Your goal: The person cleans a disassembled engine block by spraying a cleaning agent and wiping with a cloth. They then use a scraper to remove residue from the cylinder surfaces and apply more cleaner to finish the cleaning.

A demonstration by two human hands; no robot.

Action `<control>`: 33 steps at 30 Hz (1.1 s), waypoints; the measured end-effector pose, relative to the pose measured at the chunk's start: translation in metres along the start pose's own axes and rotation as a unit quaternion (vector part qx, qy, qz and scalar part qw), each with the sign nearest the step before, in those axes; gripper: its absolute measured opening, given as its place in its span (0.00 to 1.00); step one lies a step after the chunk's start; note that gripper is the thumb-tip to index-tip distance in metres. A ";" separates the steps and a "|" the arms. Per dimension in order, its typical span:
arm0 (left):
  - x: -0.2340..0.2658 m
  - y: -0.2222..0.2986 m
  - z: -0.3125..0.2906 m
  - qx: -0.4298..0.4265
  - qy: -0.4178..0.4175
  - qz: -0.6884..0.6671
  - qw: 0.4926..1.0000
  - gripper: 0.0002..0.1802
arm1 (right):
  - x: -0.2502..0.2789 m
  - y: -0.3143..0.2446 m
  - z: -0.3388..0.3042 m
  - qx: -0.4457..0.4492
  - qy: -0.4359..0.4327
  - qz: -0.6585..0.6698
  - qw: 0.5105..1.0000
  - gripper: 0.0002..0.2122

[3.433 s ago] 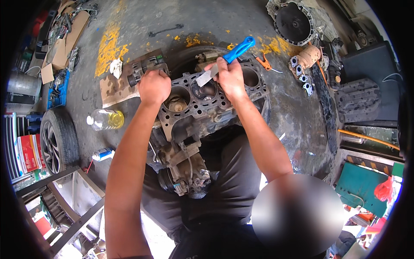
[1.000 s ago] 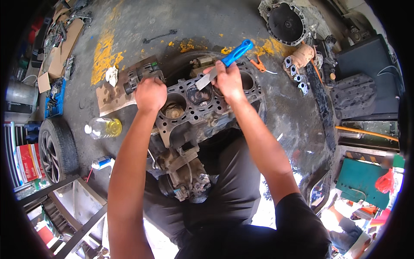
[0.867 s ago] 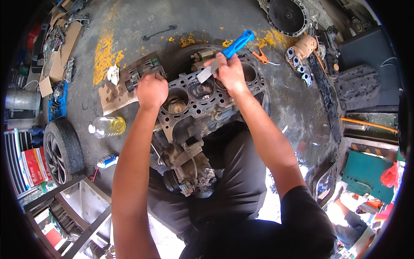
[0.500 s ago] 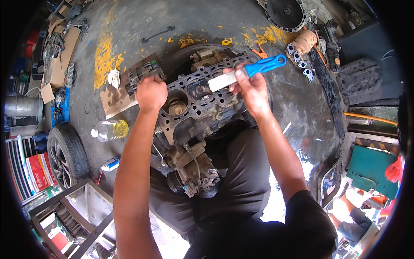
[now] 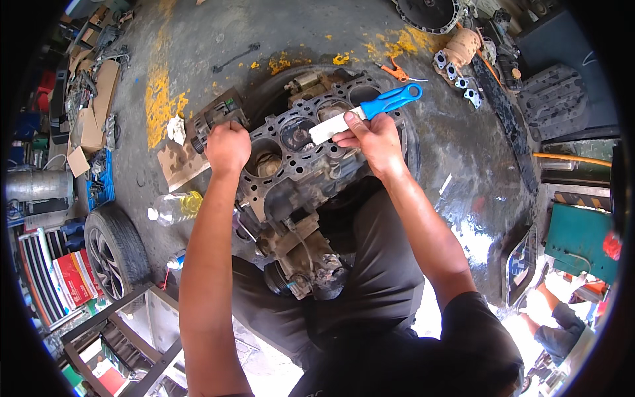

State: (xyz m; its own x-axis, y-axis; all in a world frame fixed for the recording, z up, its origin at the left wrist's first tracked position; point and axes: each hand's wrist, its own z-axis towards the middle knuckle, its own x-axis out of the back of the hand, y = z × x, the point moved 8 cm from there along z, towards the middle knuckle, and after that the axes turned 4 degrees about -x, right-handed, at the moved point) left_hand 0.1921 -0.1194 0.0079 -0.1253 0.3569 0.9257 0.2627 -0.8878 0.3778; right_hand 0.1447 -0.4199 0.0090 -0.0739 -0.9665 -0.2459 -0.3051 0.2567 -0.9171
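1. Since the frame half a second earlier, the scraper [image 5: 366, 114] sits lower and nearer the middle of the engine block [image 5: 301, 155], its pale blade now over the rim of a cylinder bore, and the right hand [image 5: 372, 137] has drawn in with it.
2. Fingers of the right hand are closed around the scraper where blade meets blue handle.
3. Fisted and knuckles up, the left hand [image 5: 227, 147] presses on the block's left end, holding nothing loose that can be seen.
4. Long axis of the scraper runs from lower left to upper right: blade toward the left hand, handle pointing away toward the orange pliers [image 5: 395, 71] on the floor.
5. Engine block lies directly ahead of both hands, on the stained concrete floor [image 5: 198, 40]; the right hand is nearer the blade's edge.
6. Left of the block stand a plastic bottle [image 5: 173, 206] of yellow liquid and a tyre [image 5: 116, 251].
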 end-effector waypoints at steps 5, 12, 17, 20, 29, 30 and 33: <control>-0.002 -0.002 0.002 0.009 -0.005 -0.009 1.000 0.21 | -0.013 0.003 -0.001 0.011 -0.004 -0.003 1.000 0.09; -0.002 -0.002 0.002 0.006 -0.003 -0.019 1.000 0.21 | -0.006 0.000 -0.002 0.029 0.013 -0.027 0.999 0.10; -0.002 -0.001 0.002 0.010 -0.001 -0.022 1.000 0.20 | -0.021 0.006 -0.009 0.034 0.009 0.014 0.999 0.09; 0.001 -0.002 0.001 0.003 0.014 -0.021 1.000 0.20 | -0.024 0.003 -0.005 0.025 -0.012 -0.029 0.999 0.08; 0.000 0.000 0.002 0.000 0.007 -0.021 1.000 0.20 | -0.046 -0.035 0.015 0.079 -0.074 -0.253 0.961 0.09; 0.000 0.001 0.002 0.000 0.005 -0.023 1.000 0.20 | -0.045 -0.034 0.017 0.079 -0.075 -0.245 0.963 0.09; 0.000 0.001 0.000 0.000 0.004 -0.026 1.000 0.20 | -0.053 -0.024 0.018 0.089 -0.115 -0.196 0.970 0.10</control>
State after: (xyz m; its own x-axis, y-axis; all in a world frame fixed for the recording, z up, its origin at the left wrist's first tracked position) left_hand 0.1928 -0.1203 0.0084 -0.1471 0.4006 0.9043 0.2555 -0.8679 0.4260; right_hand 0.1734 -0.3744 0.0380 0.2347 -0.9681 0.0874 -0.0965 -0.1127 -0.9889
